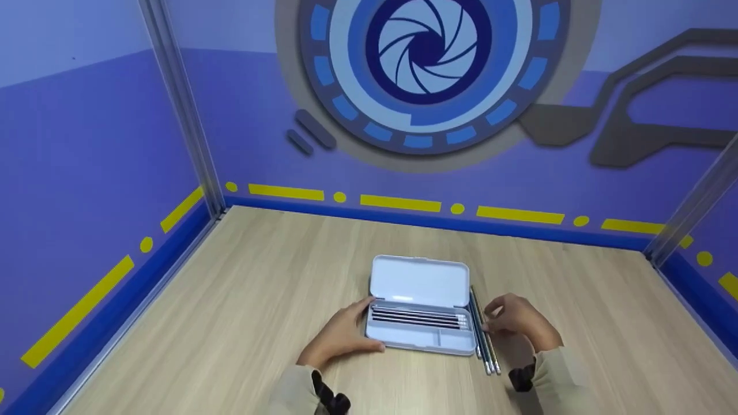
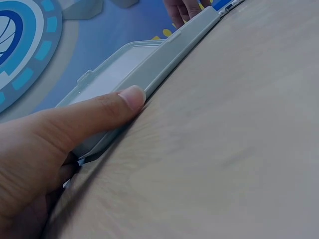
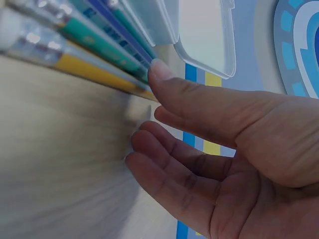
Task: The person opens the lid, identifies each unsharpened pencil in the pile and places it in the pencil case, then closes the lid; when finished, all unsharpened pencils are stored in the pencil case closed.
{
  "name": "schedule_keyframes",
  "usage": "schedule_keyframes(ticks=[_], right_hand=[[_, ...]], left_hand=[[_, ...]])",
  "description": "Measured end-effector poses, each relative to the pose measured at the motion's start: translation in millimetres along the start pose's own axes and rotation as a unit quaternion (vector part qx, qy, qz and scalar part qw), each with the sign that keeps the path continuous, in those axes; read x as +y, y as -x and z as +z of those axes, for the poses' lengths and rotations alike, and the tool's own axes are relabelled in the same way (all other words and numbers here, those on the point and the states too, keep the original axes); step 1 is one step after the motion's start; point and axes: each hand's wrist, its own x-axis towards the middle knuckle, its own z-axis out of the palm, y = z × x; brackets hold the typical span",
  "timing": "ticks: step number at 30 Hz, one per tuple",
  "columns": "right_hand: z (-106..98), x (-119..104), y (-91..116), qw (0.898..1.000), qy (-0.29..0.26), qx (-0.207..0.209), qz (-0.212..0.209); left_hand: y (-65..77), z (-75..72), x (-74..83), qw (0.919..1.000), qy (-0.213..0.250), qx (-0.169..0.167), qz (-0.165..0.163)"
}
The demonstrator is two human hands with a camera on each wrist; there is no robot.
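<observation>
A pale grey-white pencil case [image 1: 403, 342] lies with its lid [image 1: 420, 280] raised at the back. Several dark striped pencils [image 1: 415, 318] lie side by side in its long compartment. My left hand [image 1: 341, 334] holds the case at its left end, the thumb along the front wall [image 2: 164, 74] and the fingers around the side, partly hidden. Right of the case, several loose pencils [image 1: 483, 334] lie on the table, their metal-ringed ends toward me. My right hand [image 1: 516, 318] is beside them, fingers loosely bent, its thumb tip at a yellow pencil [image 3: 99, 70] and a green one [image 3: 99, 42].
The wood-grain table [image 1: 277, 276] stretches around the case. A blue printed wall [image 1: 242, 132] closes off its back, with metal posts [image 1: 190, 115] at the corners. A smaller compartment [image 1: 455, 339] sits at the front right inside the case.
</observation>
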Motion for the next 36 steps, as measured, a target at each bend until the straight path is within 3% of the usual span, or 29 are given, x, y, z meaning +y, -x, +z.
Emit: schedule_keyframes(ticks=[11,24,29,36], right_hand=[[-10,-3,0,1.000,0.001,-0.008,0.011],[-1,1,4,1.000,0.011,-0.005,0.019],[-1,5,3,0.999,-0.018,-0.017,0.027],[-5,17,4,0.997,-0.080,-0.016,0.001]], left_hand=[[-4.5,-2.5,6.4,1.0000,0.005,0.000,0.001],[0.9,0.6,0.6,1.0000,-0.006,-0.004,-0.002],[1.1,-0.1,1.3,1.0000,-0.002,-0.004,-0.002],[1.6,0.0,3.5,0.9999,0.001,-0.007,-0.007]])
